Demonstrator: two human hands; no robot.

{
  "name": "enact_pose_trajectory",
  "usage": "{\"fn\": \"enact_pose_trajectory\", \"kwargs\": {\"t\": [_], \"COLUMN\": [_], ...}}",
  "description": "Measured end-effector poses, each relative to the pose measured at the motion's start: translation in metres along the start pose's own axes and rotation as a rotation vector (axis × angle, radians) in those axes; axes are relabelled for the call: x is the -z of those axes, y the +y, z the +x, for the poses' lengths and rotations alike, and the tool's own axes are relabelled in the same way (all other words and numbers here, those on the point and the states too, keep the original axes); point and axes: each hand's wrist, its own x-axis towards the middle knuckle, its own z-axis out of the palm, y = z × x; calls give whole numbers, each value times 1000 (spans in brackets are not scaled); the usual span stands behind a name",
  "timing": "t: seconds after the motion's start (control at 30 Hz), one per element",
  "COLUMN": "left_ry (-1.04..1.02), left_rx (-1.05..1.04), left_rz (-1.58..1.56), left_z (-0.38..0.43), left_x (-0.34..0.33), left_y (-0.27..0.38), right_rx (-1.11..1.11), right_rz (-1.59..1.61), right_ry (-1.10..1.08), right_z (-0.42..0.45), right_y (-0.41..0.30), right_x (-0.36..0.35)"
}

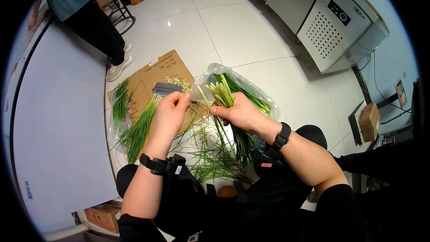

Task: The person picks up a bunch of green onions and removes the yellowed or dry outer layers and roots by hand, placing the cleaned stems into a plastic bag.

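My right hand (235, 111) is closed around a bunch of green garlic chives (220, 92), pale cut ends up and leaves hanging down; one stalk stands apart at the thumb. To its left my left hand (173, 111) is raised with thumb and fingers pinched together; whether something thin is between them cannot be told. Beside and under that hand a second bunch of chives (142, 131) lies on flattened cardboard (144, 77), near a dark cleaver blade (167, 89) and chopped pale ends (179, 82). More chives (247, 90) lie in a clear plastic bag (213, 70) behind my right hand.
Loose leaves (218, 166) litter the floor before me. Another bag of chives (121, 107) lies at the cardboard's left edge. A person (94, 27) stands at the upper left by a stool (122, 13). A steel refrigerated counter (322, 33) is at the upper right, a scale with a box (369, 122) at far right.
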Motion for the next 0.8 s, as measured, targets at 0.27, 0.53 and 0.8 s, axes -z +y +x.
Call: {"fn": "enact_pose_trajectory", "kwargs": {"t": [0.27, 0.53, 0.8], "left_ry": [-183, -72, 77], "left_rx": [107, 64, -78], "left_rz": [-569, -459, -207], "left_z": [-10, -12, -14], "left_x": [-13, -18, -18], "left_y": [13, 10, 6], "right_rx": [2, 99, 58], "right_rz": [42, -67, -89], "right_ry": [-95, 11, 47], "right_z": [0, 3, 1], "right_y": [1, 6, -1], "right_x": [1, -5, -8]}}
